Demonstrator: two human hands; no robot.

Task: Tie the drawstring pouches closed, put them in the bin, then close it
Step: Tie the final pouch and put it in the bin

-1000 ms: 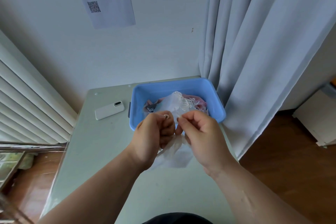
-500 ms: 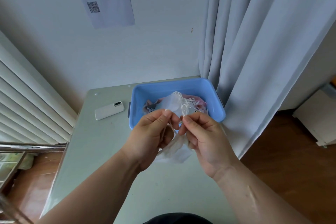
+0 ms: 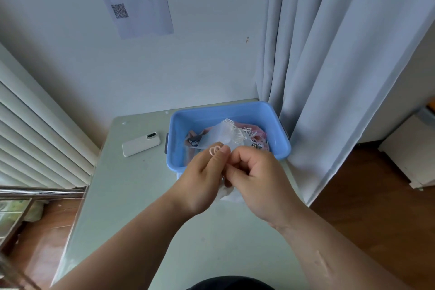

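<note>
White drawstring (image 3: 214,150) is the weak point here. You pinch a small loop of it between the thumb and forefinger of your left hand (image 3: 200,179), and your right hand (image 3: 256,179) is curled tight on the other strand just beside it. By the look of it, the knot is half made. If either pinch slackens before you draw it snug, the loop could slide out and leave the mouth of the pouch (image 3: 227,193) gaping. An uneven tug could snarl the thin string instead.

The pouch hangs below your fingers (image 3: 223,149), at their 6 o'clock. It is mostly hidden behind both hands, and only a crumpled white corner shows above the worktop (image 3: 131,207). Whether it touches the worktop cannot be told.

At 12 o'clock from your hands, just beyond them, sits the blue bin (image 3: 227,110). It is uncovered, with other pouches (image 3: 223,134) heaped inside in a tangle, and a loose strand of yours could catch there when you drop it in. At the bin's 9 o'clock a white phone (image 3: 141,145) lies on the worktop, apart from it. Farther off, a grey curtain (image 3: 341,77) hangs at 2 o'clock, and a printed sheet (image 3: 134,0) is stuck to the wall (image 3: 200,66) at 11 o'clock.
</note>
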